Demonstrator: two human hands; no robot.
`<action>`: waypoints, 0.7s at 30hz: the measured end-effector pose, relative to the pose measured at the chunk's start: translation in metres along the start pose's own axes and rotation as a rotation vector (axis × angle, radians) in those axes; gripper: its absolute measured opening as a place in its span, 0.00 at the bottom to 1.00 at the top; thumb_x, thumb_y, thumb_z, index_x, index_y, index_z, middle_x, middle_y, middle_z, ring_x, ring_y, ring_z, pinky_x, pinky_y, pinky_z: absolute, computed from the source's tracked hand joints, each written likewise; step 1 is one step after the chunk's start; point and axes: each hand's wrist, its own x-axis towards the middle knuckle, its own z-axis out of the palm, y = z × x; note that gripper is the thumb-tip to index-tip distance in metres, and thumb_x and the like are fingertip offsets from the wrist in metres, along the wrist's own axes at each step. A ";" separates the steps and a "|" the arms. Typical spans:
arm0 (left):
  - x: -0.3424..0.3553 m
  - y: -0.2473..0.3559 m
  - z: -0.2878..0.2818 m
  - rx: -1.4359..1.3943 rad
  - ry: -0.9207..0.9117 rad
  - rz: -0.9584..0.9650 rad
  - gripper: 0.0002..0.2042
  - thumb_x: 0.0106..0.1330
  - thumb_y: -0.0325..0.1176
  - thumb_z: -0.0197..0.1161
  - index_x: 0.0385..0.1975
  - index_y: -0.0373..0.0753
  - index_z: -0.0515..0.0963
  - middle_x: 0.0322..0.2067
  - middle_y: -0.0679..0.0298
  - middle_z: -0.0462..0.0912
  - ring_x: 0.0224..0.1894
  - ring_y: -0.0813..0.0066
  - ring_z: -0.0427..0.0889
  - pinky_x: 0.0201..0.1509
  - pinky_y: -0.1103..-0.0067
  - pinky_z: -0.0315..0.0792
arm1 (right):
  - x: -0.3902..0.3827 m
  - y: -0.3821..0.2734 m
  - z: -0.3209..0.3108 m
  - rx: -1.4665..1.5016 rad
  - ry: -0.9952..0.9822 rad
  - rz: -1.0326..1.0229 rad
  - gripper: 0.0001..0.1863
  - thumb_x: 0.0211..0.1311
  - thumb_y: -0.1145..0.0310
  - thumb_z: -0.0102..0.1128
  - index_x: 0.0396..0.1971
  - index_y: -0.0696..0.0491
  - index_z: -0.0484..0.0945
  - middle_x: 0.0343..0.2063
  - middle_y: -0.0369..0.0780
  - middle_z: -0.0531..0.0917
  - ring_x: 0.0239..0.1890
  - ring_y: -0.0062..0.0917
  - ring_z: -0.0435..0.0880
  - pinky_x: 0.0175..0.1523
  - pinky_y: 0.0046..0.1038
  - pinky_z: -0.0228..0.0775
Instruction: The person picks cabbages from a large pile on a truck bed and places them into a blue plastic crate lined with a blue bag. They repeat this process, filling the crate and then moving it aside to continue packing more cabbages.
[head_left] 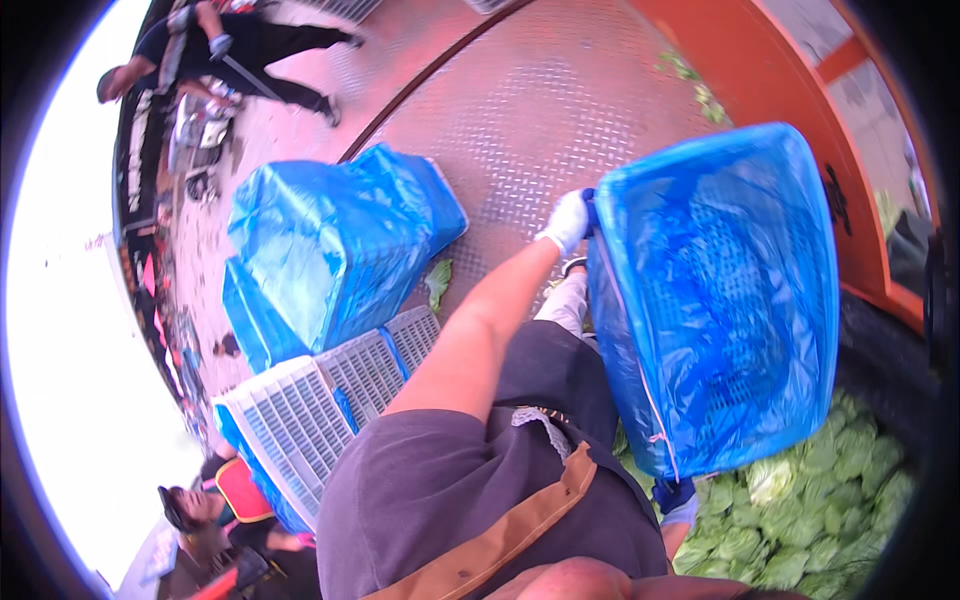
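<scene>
A large crate lined with blue plastic film is held up in front of me, its open side facing me. Through the film shows the crate's slatted pattern, with no produce inside. My left hand, in a white and blue glove, is closed on the crate's upper left rim. My right hand, gloved in blue and white, is at the lower corner, its fingers partly hidden and seemingly wrapped round the edge. A thin pale string runs along the crate's near side.
Heaped green cabbages lie at lower right. Blue-covered crates and a white slatted crate stand left on the metal floor. An orange side wall rises right. One person walks upper left; another is lower left.
</scene>
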 end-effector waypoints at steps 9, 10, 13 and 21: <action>0.038 -0.003 0.006 -0.159 0.220 0.027 0.11 0.71 0.41 0.64 0.42 0.42 0.86 0.26 0.58 0.84 0.24 0.68 0.80 0.28 0.72 0.71 | 0.073 0.074 0.015 0.444 -0.104 -0.227 0.24 0.70 0.46 0.55 0.60 0.41 0.77 0.50 0.39 0.86 0.44 0.35 0.86 0.40 0.45 0.80; 0.041 0.003 -0.010 -0.220 0.169 0.021 0.11 0.71 0.41 0.64 0.44 0.42 0.86 0.24 0.61 0.83 0.22 0.71 0.78 0.25 0.74 0.69 | 0.076 0.085 0.016 0.471 -0.090 -0.296 0.24 0.70 0.46 0.55 0.60 0.41 0.77 0.50 0.39 0.86 0.45 0.35 0.86 0.40 0.46 0.80; 0.054 0.021 -0.034 -0.398 0.023 -0.023 0.10 0.73 0.39 0.64 0.47 0.44 0.85 0.21 0.68 0.80 0.15 0.81 0.71 0.17 0.80 0.61 | -0.003 0.042 0.061 0.059 0.443 -0.234 0.19 0.75 0.48 0.52 0.49 0.46 0.79 0.37 0.43 0.87 0.20 0.34 0.84 0.21 0.33 0.75; 0.090 0.042 -0.045 -0.482 -0.420 -0.019 0.15 0.76 0.37 0.59 0.55 0.36 0.80 0.46 0.60 0.87 0.43 0.67 0.87 0.44 0.68 0.84 | 0.019 0.083 0.134 0.406 0.500 -0.573 0.15 0.72 0.59 0.58 0.53 0.47 0.80 0.32 0.38 0.86 0.26 0.28 0.81 0.29 0.31 0.69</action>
